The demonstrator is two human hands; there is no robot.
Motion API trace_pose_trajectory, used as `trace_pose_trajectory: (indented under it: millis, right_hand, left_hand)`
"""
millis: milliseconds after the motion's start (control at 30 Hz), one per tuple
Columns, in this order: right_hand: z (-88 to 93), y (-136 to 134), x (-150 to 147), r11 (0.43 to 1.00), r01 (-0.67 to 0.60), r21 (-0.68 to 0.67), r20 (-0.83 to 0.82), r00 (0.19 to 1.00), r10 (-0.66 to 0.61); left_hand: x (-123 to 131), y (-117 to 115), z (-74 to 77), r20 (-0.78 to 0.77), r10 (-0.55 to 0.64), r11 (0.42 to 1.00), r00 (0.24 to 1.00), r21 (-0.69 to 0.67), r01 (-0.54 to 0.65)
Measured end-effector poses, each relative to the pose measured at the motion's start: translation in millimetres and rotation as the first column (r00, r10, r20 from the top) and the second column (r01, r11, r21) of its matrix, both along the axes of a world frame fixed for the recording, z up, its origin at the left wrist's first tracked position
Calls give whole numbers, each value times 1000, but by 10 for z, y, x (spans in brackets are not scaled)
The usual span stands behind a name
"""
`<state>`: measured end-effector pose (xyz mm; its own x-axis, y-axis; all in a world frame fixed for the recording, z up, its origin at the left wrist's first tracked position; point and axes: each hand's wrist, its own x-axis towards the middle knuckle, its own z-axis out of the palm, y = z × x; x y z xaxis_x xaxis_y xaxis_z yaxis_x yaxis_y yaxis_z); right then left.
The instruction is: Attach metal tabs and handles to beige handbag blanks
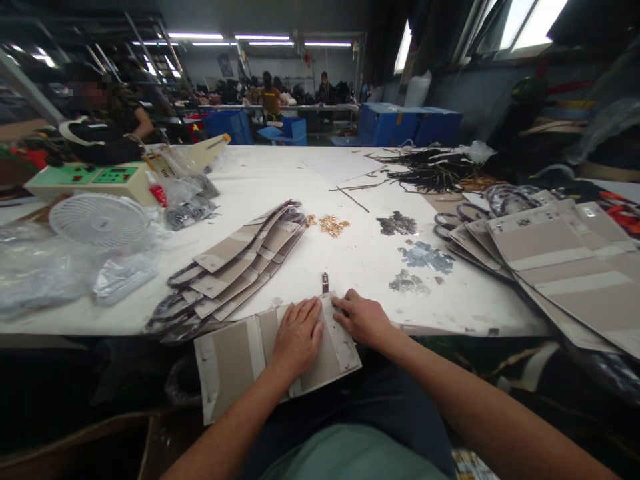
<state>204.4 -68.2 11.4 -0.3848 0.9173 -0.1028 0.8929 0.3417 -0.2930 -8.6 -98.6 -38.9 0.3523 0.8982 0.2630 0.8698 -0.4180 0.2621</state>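
Note:
A beige bag panel (227,353) with pale strips across it lies at the table's front edge and overhangs toward my lap. My left hand (299,337) rests flat on its middle, fingers stretched out. At the panel's upper right corner is my right hand (364,319), its fingers bent and drawn together against the surface. Whatever may be between those fingertips is too small or hidden to tell. A short dark strap tab (325,283) with a metal fitting sticks out beyond the panel's far edge, between the two hands.
Similar panels with wrapped handles lie in a left stack (240,257) and a right stack (565,253). Ahead are gold fittings (333,225), dark metal plates (397,223) and silvery plates (425,257). A white fan (97,220) lies left; black cords (430,167) lie farther back.

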Motion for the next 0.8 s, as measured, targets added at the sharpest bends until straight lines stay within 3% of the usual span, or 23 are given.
trace_pose_trajectory:
  millis: [300,567,800]
  right_hand:
    - [33,32,-5,1000,-26,-6,-22,999,25]
    - [50,79,-19,994,-105,31,39,994,104]
    - [58,104,3,986,-146,80,-17,989,148]
  left_hand:
    - [3,55,-18,-25,27,997,999,67,-25]
    - [-30,109,-85,-72,-4,990,997,141,15]
    - [-41,146,-88,-136,-21,981,990,191,47]
